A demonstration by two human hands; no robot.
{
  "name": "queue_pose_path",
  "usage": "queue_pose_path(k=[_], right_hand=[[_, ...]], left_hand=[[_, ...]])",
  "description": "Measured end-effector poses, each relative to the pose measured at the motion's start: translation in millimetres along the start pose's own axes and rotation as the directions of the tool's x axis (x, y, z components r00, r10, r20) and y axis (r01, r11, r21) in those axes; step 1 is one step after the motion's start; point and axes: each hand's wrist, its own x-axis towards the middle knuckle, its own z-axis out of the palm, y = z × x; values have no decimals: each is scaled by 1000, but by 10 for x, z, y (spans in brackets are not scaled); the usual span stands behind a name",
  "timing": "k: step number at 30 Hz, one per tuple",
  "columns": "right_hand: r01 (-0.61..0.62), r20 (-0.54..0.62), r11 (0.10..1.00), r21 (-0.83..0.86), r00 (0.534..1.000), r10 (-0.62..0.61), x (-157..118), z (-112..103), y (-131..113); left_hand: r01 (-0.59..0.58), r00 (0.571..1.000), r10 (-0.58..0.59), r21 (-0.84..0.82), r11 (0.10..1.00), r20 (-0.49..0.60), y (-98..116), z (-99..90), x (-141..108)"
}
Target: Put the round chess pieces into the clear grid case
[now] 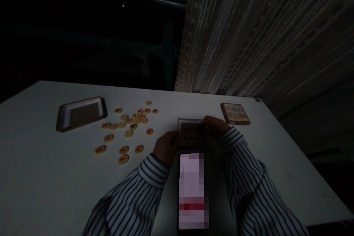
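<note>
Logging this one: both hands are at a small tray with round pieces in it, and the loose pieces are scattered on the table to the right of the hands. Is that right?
Not quite: the head view shows the loose pieces scattered to the left of the left hand and right hand. The rest stands.

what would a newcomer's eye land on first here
Probably the glowing phone screen at bottom centre, the brightest large patch in a dark scene. Next, perhaps, the round pieces scattered over the left of the white table. Then the left hand and right hand at a small tray, mid-picture.
</note>
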Motion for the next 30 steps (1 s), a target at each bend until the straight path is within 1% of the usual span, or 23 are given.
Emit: queue_pose_path(k=[10, 13, 17, 24, 30], right_hand=[[13, 0, 1000, -4, 1000, -13, 15, 26, 32], [20, -1, 1000, -3, 1000, -20, 11, 31, 38], [12, -18, 1000, 9, 1000, -12, -1, 25, 27], [-2, -7, 1000, 1, 1000, 2, -15, -6, -5], [-3, -11, 1000, 19, 1000, 3, -9, 7, 11]], left_hand=[[4, 1000, -4, -16, 1000, 11, 5, -4, 2], [-4, 1000, 4, -22, 1000, -6, -4, 3, -1], [-15, 1000, 15, -6, 1000, -16, -8, 9, -3], [-2, 1000, 2, 23, 1000, -3, 32, -18, -6], [-13, 1000, 13, 24, 1000, -8, 0, 1, -3]])
